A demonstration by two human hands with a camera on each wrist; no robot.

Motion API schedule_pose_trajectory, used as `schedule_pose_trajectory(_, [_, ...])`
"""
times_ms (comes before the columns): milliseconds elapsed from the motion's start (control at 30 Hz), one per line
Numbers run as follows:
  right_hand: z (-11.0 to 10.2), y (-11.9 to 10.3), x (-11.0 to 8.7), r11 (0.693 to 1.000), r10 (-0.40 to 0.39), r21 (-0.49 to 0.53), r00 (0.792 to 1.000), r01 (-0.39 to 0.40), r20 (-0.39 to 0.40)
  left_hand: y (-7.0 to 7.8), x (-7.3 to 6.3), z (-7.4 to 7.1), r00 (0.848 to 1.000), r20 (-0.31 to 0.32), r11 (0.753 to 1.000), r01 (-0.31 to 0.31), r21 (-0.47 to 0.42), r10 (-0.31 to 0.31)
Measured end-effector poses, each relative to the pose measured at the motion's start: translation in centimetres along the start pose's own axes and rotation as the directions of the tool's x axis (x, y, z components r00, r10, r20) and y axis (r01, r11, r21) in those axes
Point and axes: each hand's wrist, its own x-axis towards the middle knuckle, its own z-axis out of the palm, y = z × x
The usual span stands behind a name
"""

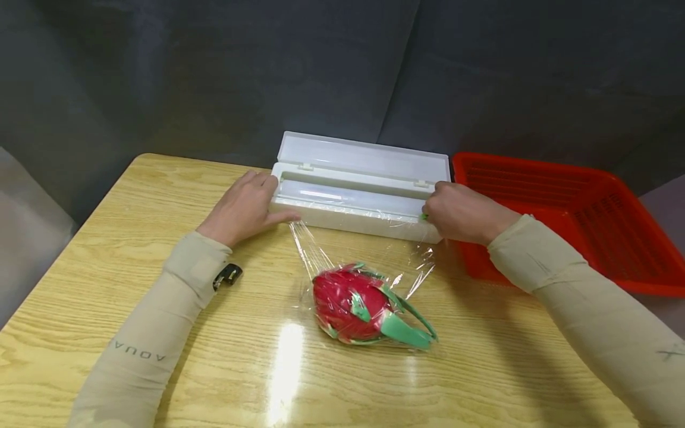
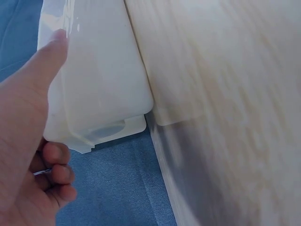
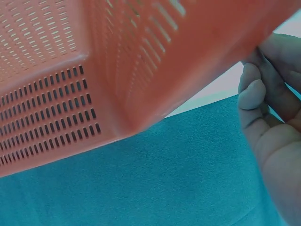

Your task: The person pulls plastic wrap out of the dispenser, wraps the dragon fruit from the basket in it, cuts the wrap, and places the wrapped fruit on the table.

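A white cling film dispenser [image 1: 353, 220] lies across the far part of the table, its lid [image 1: 364, 156] hinged up at the back. My left hand [image 1: 247, 205] grips its left end, with the thumb [image 2: 49, 54] along the front. At the right end, my right hand [image 1: 461, 211] pinches a small green slide cutter [image 1: 424, 217], mostly hidden under the fingers. Clear film [image 1: 311, 246] runs from the box's front edge down over a red dragon fruit [image 1: 348, 303] with green scales, which lies on its side. In the right wrist view, the basket partly covers the right hand [image 3: 277, 108].
To the right stands a red slotted basket [image 1: 567, 244], close to the right hand and the dispenser's end. Beside the left sleeve is a small black object [image 1: 228, 274]. Dark cloth [image 1: 342, 71] hangs behind the wooden table [image 1: 214, 362].
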Motion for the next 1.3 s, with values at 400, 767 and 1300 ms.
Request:
schedule_pose_trajectory(400, [0.1,-0.4,0.4,0.999,-0.003,0.040,1.000,0.003,0.011,0.1,0.0,0.1,1.000,-0.023,1.000,-0.012,-0.013,0.012])
schedule_pose_trajectory(767, [0.0,-0.7,0.6,0.999,-0.001,0.047,1.000,0.000,0.018,0.2,0.0,0.2,1.000,-0.018,1.000,-0.003,-0.030,0.002])
schedule_pose_trajectory(1300, [-0.1,-0.7,1.1,1.000,-0.005,0.016,1.000,0.005,0.020,0.4,0.2,0.2,1.000,-0.012,0.999,-0.001,-0.038,0.001])
